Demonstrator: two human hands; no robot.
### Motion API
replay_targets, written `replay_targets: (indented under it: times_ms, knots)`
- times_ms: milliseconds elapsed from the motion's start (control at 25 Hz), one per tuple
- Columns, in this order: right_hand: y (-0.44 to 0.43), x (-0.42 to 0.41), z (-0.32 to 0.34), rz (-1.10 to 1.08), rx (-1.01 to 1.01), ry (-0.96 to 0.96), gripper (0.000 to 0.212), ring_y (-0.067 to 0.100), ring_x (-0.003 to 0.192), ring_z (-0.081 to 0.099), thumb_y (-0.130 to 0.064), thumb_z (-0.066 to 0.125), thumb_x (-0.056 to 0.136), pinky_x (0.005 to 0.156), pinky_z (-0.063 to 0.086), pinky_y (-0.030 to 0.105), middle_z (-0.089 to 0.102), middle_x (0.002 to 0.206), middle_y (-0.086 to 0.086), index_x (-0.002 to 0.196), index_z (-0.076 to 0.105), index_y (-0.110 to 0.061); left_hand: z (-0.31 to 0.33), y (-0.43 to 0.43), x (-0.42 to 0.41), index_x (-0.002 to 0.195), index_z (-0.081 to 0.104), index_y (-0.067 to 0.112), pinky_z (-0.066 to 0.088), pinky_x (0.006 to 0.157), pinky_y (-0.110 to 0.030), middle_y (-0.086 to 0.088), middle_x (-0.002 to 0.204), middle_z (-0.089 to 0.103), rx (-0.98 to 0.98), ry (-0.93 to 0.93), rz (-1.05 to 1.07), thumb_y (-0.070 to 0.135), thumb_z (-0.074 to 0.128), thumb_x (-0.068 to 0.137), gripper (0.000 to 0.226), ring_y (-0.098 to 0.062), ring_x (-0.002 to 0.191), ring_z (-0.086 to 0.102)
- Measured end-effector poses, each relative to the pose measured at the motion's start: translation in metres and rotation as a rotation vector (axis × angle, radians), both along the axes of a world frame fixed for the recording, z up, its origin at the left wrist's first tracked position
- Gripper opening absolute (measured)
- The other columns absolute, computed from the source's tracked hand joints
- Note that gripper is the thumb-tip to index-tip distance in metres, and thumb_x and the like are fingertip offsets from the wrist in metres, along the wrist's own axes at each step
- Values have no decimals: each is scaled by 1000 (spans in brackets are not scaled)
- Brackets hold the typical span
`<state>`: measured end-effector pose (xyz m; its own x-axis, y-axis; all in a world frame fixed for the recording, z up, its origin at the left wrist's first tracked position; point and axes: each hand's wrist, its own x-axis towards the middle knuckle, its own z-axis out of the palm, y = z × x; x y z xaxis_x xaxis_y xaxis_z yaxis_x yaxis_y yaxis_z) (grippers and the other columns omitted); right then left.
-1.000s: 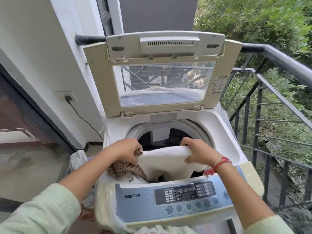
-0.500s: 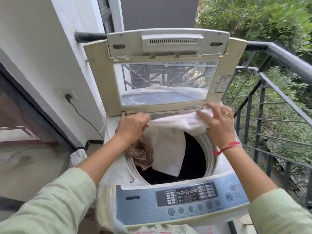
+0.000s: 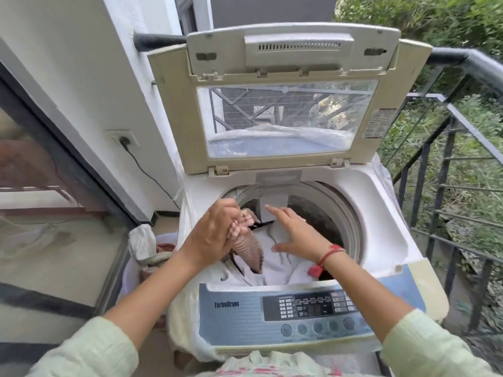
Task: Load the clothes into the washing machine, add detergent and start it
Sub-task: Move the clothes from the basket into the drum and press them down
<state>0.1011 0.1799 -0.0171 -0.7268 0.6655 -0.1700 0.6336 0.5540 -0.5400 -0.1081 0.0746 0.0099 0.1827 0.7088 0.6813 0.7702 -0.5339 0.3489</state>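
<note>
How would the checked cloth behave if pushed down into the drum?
Likely floppy: the checked cloth hangs limp from the left hand. Probably light, since one fist carries it. Pushed, it should crumple onto the white towel, not slide.

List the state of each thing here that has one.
lid: open, standing upright
drum: partly loaded
white towel: lying in drum
checkered cloth: gripped, hanging over drum
left hand: grips checkered cloth
right hand: open, fingers spread
plug: in socket
</note>
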Motion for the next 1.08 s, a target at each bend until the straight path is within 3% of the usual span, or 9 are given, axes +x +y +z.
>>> replay_targets:
  times_ms: [120,240,320,440,600,680,840,1000,1080]
  knots:
    - [-10,-41,-2,114,121,173,90,21,129,40,-13,73,75,105,39,36,28,147,0,146,20,-31,13,-17,7,99,43,11,46,85,-37,-7,108,43,182,142,-31,29,38,97,19,-23,100,52]
    - [-8,-54,-2,146,142,212,45,20,106,58,-4,63,80,89,48,32,60,118,2,121,57,-21,17,-34,1,100,42,12,42,92,-35,-8,112,44,187,232,-41,26,38,97,15,-22,102,52]
    - [0,-44,1,43,97,231,16,20,87,65,-10,63,84,78,51,35,71,92,2,99,69,-13,16,-41,-13,101,41,13,43,87,-29,-10,113,53,55,181,26,27,37,99,15,-19,96,56]
    - [19,-11,18,-244,89,493,12,12,81,66,-12,64,87,78,54,36,71,86,-2,95,72,-13,11,-41,-35,95,45,18,54,75,-28,-4,97,66,-154,52,150,12,51,91,9,-14,87,62]
    - [10,18,48,-366,352,705,12,14,63,54,-13,45,94,58,46,31,60,72,-1,96,57,-12,8,-18,-23,104,41,26,52,73,-35,0,96,59,-384,-100,231,-13,56,70,53,-18,86,58]
    - [-2,28,56,-248,459,629,17,11,62,52,-29,48,92,55,43,26,58,72,-4,94,55,-14,7,-1,-10,119,36,26,45,83,-31,-6,109,55,-469,17,157,-5,55,70,61,-23,98,54]
    - [1,57,46,69,428,-104,36,12,74,61,-53,63,77,57,41,25,62,85,-9,97,54,-24,-5,28,7,105,58,26,38,75,-32,3,91,46,-681,285,112,59,44,79,44,-14,86,45]
    - [27,73,29,-180,446,-191,17,31,78,63,-14,56,82,58,47,35,57,90,2,97,60,-20,-14,68,-2,94,65,26,41,69,-32,2,92,48,-890,532,220,19,52,88,16,-22,90,56]
    - [48,69,33,-359,518,-68,24,35,69,62,-9,57,81,52,47,36,54,92,8,101,64,-21,-8,91,-8,93,65,19,42,63,-33,0,92,51,-814,407,282,10,49,86,19,-27,90,59]
